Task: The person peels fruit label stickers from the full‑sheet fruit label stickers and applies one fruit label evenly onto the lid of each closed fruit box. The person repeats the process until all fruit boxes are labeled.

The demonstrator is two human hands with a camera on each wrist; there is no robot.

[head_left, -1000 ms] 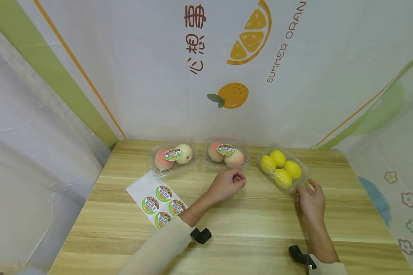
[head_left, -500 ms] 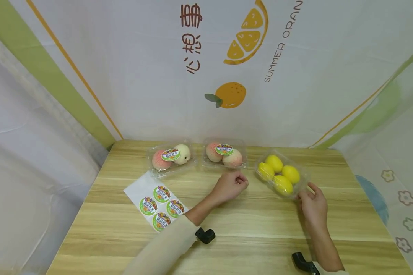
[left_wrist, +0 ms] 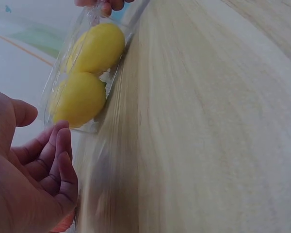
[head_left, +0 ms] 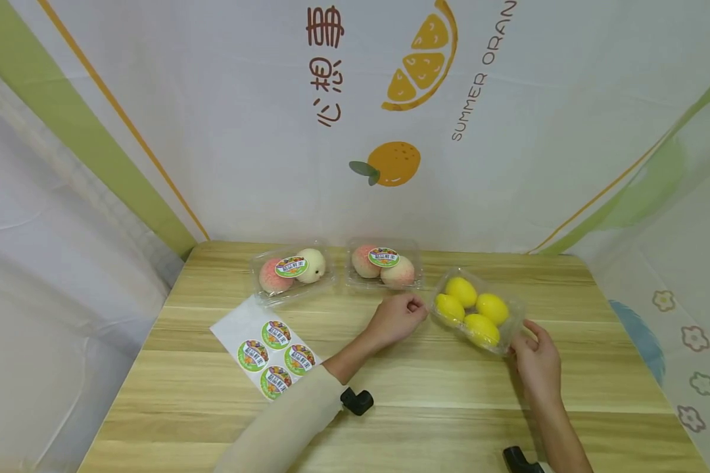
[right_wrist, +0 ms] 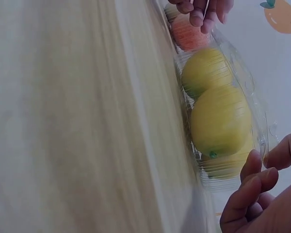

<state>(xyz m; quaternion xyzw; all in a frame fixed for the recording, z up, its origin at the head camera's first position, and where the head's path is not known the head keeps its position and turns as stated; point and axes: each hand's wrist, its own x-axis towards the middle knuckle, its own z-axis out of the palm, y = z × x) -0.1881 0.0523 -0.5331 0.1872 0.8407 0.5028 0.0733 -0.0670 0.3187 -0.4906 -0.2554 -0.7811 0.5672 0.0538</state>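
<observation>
A clear plastic box of several lemons (head_left: 478, 330) lies at the right of the table, turned at an angle. My right hand (head_left: 537, 364) pinches its near right corner between thumb and fingers, and the right wrist view shows the fingertips (right_wrist: 252, 162) at the rim. Beside the box's left end is my left hand (head_left: 396, 320), its fingers loosely bent. In the left wrist view its thumb (left_wrist: 24, 112) stands apart from the fingers, and nothing shows between them. The lemon box carries no visible label.
Two clear boxes of peaches, one at the left (head_left: 275, 276) and one in the middle (head_left: 367, 261), stand along the back, each with a round label. A sheet of round stickers (head_left: 252, 355) lies at the left. A printed curtain (head_left: 260, 164) hangs behind the table.
The lemon box has slid toward the person and slightly left with the right hand on its corner. The left hand has shifted a little, staying near the box.
</observation>
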